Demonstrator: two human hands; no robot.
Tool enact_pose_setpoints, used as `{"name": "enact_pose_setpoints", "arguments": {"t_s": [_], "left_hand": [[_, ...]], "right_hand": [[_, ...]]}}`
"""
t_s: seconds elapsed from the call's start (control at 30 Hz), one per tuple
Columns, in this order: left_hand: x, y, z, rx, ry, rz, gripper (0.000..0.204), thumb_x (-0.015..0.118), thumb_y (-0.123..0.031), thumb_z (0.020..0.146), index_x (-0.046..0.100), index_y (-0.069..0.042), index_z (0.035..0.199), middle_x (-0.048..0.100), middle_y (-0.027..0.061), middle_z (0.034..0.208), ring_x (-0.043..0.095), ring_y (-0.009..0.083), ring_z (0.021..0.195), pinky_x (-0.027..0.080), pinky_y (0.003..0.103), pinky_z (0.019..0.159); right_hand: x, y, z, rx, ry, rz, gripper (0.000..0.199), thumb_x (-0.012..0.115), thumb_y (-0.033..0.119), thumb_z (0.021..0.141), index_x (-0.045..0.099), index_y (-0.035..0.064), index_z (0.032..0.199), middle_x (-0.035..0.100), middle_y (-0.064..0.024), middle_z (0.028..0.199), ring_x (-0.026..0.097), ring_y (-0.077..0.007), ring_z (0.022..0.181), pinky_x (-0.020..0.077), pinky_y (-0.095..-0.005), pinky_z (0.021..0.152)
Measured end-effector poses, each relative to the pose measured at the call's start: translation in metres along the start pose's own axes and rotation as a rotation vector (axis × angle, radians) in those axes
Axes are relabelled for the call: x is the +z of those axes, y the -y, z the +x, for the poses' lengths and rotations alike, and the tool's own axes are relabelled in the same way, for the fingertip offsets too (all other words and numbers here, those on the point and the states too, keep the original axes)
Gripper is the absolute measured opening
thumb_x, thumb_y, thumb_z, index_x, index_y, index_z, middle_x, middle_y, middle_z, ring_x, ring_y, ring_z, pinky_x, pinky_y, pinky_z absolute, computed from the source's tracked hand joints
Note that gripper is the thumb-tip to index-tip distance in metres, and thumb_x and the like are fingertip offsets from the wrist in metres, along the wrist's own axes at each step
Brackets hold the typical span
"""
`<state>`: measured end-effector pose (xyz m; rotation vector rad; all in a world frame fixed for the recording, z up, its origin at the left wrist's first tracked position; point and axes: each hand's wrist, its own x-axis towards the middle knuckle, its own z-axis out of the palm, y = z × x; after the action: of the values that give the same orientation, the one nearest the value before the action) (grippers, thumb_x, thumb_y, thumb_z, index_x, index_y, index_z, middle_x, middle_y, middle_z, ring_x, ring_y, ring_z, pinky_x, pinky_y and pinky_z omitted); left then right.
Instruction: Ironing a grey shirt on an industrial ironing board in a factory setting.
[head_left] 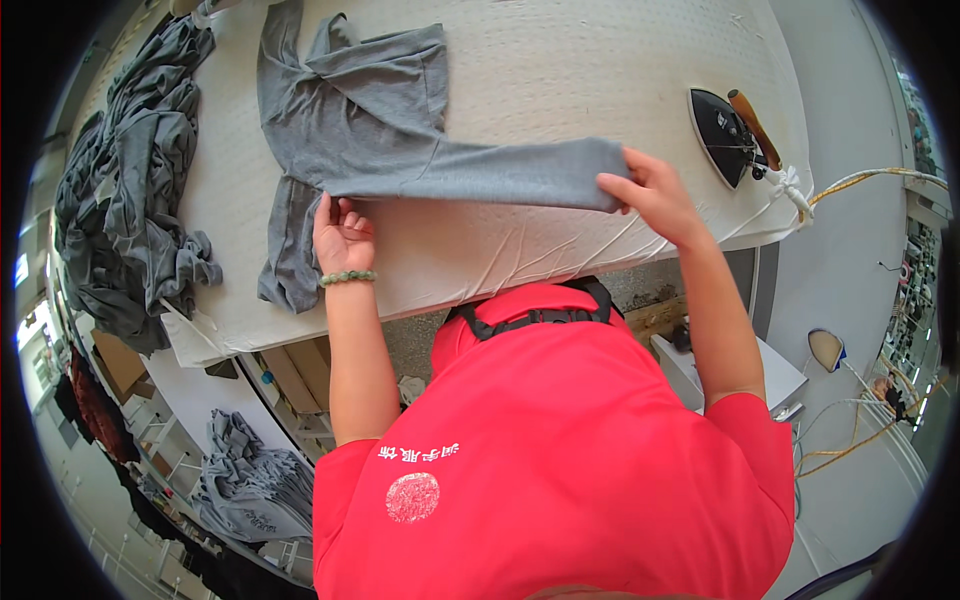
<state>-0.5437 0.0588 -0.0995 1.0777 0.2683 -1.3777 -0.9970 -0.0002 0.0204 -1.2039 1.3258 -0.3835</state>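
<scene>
A grey long-sleeved shirt (370,120) lies on a white padded ironing table (560,70). One sleeve stretches to the right along the table's near side. My left hand (343,235), with a green bead bracelet at the wrist, grips the sleeve's lower edge near the shirt body. The cuff end of that sleeve is pinched in my right hand (655,195). The other sleeve hangs over the table's front edge by my left hand.
A flat iron (728,133) with a wooden handle rests at the table's right end, its cord (860,180) running off to the right. A heap of grey garments (135,190) fills the left end. More folded grey clothes (250,485) lie below on a shelf.
</scene>
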Motion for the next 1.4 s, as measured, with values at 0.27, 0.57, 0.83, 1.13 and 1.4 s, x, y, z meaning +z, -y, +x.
{"name": "enact_pose_setpoints", "arguments": {"t_s": [0.27, 0.57, 0.83, 1.13, 1.4], "left_hand": [[0.015, 0.004, -0.088, -0.033, 0.159, 0.087, 0.016, 0.066, -0.012, 0.099, 0.07, -0.009, 0.115, 0.075, 0.0071, 0.114, 0.071, 0.0218, 0.097, 0.061, 0.041, 0.086], [0.057, -0.065, -0.064, 0.464, 0.41, 0.303, 0.024, 0.064, -0.008, 0.099, 0.066, -0.006, 0.123, 0.073, 0.0094, 0.122, 0.073, 0.025, 0.105, 0.063, 0.042, 0.088], [-0.024, 0.067, -0.059, -0.005, -0.185, 0.222, 0.021, 0.067, -0.016, 0.102, 0.063, -0.003, 0.119, 0.072, 0.0139, 0.116, 0.073, 0.0296, 0.107, 0.065, 0.044, 0.088], [0.006, 0.071, -0.053, 0.004, -0.138, 0.502, 0.027, 0.078, -0.021, 0.098, 0.062, -0.003, 0.111, 0.074, 0.0116, 0.104, 0.076, 0.0273, 0.089, 0.066, 0.039, 0.078], [0.011, 0.06, -0.067, -0.015, -0.146, 1.001, 0.023, 0.078, -0.02, 0.098, 0.064, -0.002, 0.101, 0.075, 0.0121, 0.099, 0.076, 0.0235, 0.086, 0.064, 0.037, 0.075]], "right_hand": [[-0.047, -0.018, -0.044, 0.077, -0.097, 0.163, 0.026, 0.064, 0.022, 0.104, 0.071, 0.0019, 0.12, 0.07, -0.0001, 0.096, 0.064, -0.008, 0.084, 0.0534, -0.0262, 0.071], [-0.064, 0.046, 0.015, -0.414, -0.145, -0.035, 0.024, 0.066, 0.019, 0.103, 0.072, 0.0004, 0.117, 0.072, 0.0001, 0.094, 0.065, -0.0085, 0.087, 0.0537, -0.0274, 0.077], [-0.025, -0.088, 0.003, 0.028, 0.017, -0.155, 0.028, 0.068, 0.017, 0.101, 0.072, -0.0011, 0.123, 0.072, -0.0009, 0.103, 0.064, -0.0089, 0.09, 0.0548, -0.0275, 0.079], [-0.018, -0.055, 0.003, 0.073, 0.074, 0.139, 0.044, 0.072, 0.02, 0.099, 0.065, 0.0021, 0.138, 0.072, -0.0028, 0.114, 0.066, -0.0108, 0.097, 0.0578, -0.0282, 0.074], [-0.024, -0.088, 0.002, 0.189, 0.064, 0.177, 0.05, 0.072, 0.022, 0.099, 0.061, 0.0046, 0.145, 0.072, -0.0027, 0.114, 0.066, -0.0102, 0.098, 0.0578, -0.0287, 0.075]]}}
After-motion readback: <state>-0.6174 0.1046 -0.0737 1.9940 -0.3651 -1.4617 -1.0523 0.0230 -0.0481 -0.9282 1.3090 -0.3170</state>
